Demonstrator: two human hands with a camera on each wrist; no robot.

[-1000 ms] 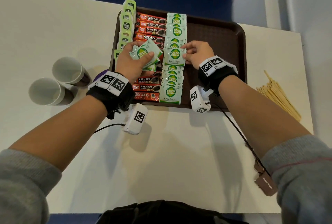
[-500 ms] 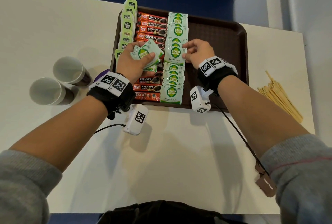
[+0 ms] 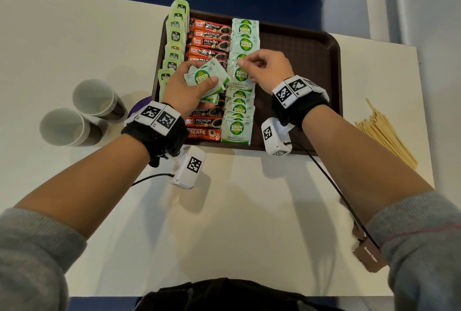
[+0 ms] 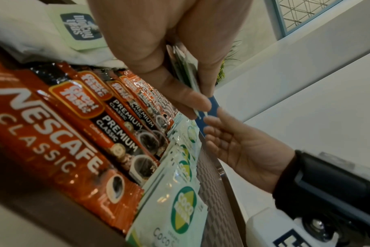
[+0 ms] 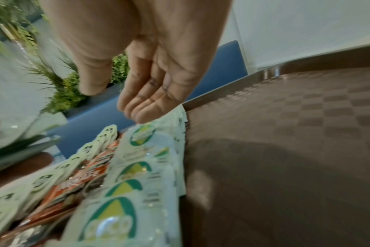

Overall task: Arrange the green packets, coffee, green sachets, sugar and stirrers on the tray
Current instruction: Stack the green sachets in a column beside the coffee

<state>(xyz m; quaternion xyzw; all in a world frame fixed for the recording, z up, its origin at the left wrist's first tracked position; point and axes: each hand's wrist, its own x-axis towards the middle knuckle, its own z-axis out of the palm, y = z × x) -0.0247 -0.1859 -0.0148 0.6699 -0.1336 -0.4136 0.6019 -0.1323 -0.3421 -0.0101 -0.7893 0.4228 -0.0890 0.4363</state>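
Observation:
A brown tray (image 3: 299,61) holds three columns: green tea packets (image 3: 175,36) on the left, red coffee sticks (image 3: 209,41) in the middle, and green-and-white Coco sugar sachets (image 3: 238,111) to their right. My left hand (image 3: 203,73) grips a fanned stack of sugar sachets (image 3: 202,78) over the coffee sticks; the left wrist view shows the stack (image 4: 186,70) edge-on between thumb and fingers. My right hand (image 3: 245,70) hovers just above the sachet column with relaxed fingers (image 5: 142,107) that hold nothing. A bundle of wooden stirrers (image 3: 385,131) lies on the table right of the tray.
Two paper cups (image 3: 93,97) (image 3: 63,127) stand on the white table left of the tray. A purple object (image 3: 142,108) peeks out beside the tray's left edge. A blue wall runs behind the table's far edge.
My right hand has let go of the sachet it was laying on the column and has lifted slightly. The left hand has kept its stack in place.

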